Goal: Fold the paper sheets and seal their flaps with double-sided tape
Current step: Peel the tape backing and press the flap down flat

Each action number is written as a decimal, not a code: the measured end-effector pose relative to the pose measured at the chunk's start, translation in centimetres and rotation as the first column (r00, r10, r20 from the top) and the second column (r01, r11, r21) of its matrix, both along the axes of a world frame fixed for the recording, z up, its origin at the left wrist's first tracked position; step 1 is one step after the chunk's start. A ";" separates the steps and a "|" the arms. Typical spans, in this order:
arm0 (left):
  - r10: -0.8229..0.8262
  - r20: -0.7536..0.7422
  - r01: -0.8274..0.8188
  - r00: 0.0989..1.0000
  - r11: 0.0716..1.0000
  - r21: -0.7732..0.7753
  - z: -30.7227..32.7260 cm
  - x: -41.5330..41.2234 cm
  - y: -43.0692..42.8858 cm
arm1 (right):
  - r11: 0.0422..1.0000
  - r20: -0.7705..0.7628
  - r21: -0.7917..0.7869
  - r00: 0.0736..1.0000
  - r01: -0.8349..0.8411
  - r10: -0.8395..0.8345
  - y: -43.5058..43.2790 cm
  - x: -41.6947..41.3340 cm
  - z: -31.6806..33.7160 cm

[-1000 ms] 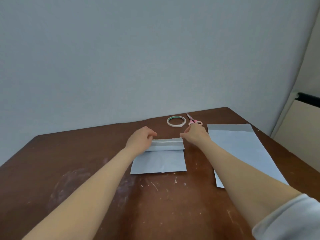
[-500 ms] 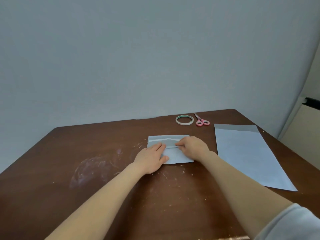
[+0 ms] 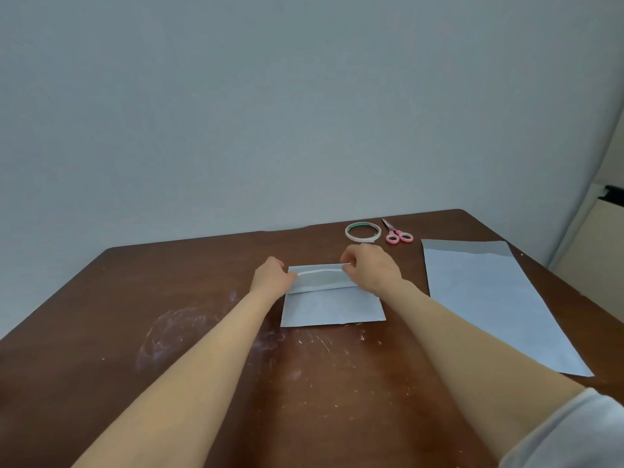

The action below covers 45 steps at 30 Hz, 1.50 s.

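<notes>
Folded sheet (image 3: 332,309) is taped, unsealed; your left hand (image 3: 271,276) and right hand (image 3: 369,270) pinch its flap (image 3: 320,282); second sheet (image 3: 489,298) remains.

Folded sheet (image 3: 332,307) flat, taped flap (image 3: 320,280) seemingly raised; second sheet (image 3: 486,298) unfolded.

Light grey sleeve (image 3: 570,434) on right arm; left forearm (image 3: 202,366) bare

The table (image 3: 169,298) is dark brown wood, its dull sheen broken by chalky white scuffs and scratches. The 2 sheets, the folded sheet (image 3: 332,307) and the flat sheet (image 3: 489,298), are matt pale paper; the tape strip (image 3: 320,271) catches light (slicker, whiter). The scissors (image 3: 398,235) have pink plastic handles. The sleeve (image 3: 574,434) is grey cloth.
</notes>
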<state>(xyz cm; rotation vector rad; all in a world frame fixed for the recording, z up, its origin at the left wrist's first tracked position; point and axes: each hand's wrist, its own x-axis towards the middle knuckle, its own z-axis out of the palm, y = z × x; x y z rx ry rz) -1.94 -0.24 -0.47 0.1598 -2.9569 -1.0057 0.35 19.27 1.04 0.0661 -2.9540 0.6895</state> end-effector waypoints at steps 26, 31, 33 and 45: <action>0.031 0.179 -0.103 0.983 0.906 0.409 -0.7 -1.6 -0.8 | 0.989 0.172 0.091 0.980 -0.114 0.097 -2.0 -0.1 -1.0; 0.064 0.170 -0.134 0.983 0.889 0.437 -0.5 -1.6 -0.8 | 0.995 0.132 0.017 0.987 -0.099 0.096 -2.7 -0.2 -0.6; 0.082 0.166 -0.149 0.983 0.881 0.449 -0.4 -1.6 -0.7 | 0.994 0.115 0.004 0.988 -0.108 0.106 -3.0 -0.1 -0.7; 0.132 0.125 -0.174 0.983 0.889 0.423 -0.6 -1.9 1.3 | 0.996 0.084 -0.040 0.993 -0.085 0.088 -3.2 -0.1 -0.9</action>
